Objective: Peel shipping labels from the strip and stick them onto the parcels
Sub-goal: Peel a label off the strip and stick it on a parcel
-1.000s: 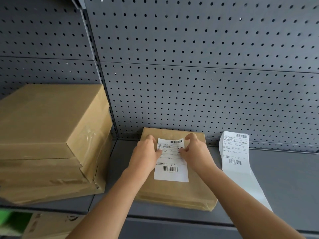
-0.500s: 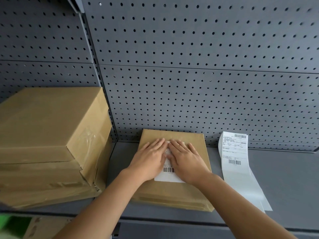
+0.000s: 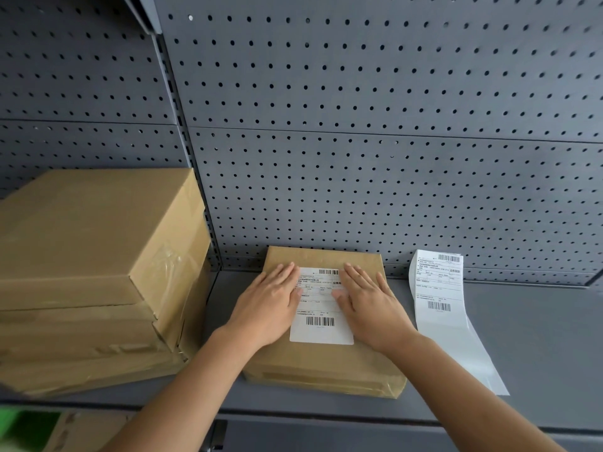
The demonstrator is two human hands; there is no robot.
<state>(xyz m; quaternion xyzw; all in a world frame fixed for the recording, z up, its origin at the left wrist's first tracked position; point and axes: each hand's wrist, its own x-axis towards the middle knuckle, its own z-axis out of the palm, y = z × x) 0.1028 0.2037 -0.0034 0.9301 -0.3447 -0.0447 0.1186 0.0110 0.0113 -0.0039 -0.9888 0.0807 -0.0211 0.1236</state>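
Note:
A flat brown parcel [image 3: 326, 370] lies on the grey shelf [image 3: 538, 353] against the pegboard. A white shipping label [image 3: 321, 321] with barcodes lies flat on its top. My left hand [image 3: 267, 308] rests palm down over the label's left edge, fingers straight and apart. My right hand [image 3: 372, 308] presses flat over the label's right edge in the same way. Neither hand holds anything. The label strip [image 3: 440, 301] lies on the shelf to the right of the parcel, its top leaning on the pegboard, one printed label showing.
A stack of larger brown boxes [image 3: 91, 272] with clear tape fills the shelf's left side. The grey pegboard wall [image 3: 359, 158] stands behind. A green item and cardboard [image 3: 39, 432] show on the level below at the lower left.
One second ago both hands pinched the label's top corners. Half a second ago they lay together over its middle. Now they have slid apart to its left and right edges.

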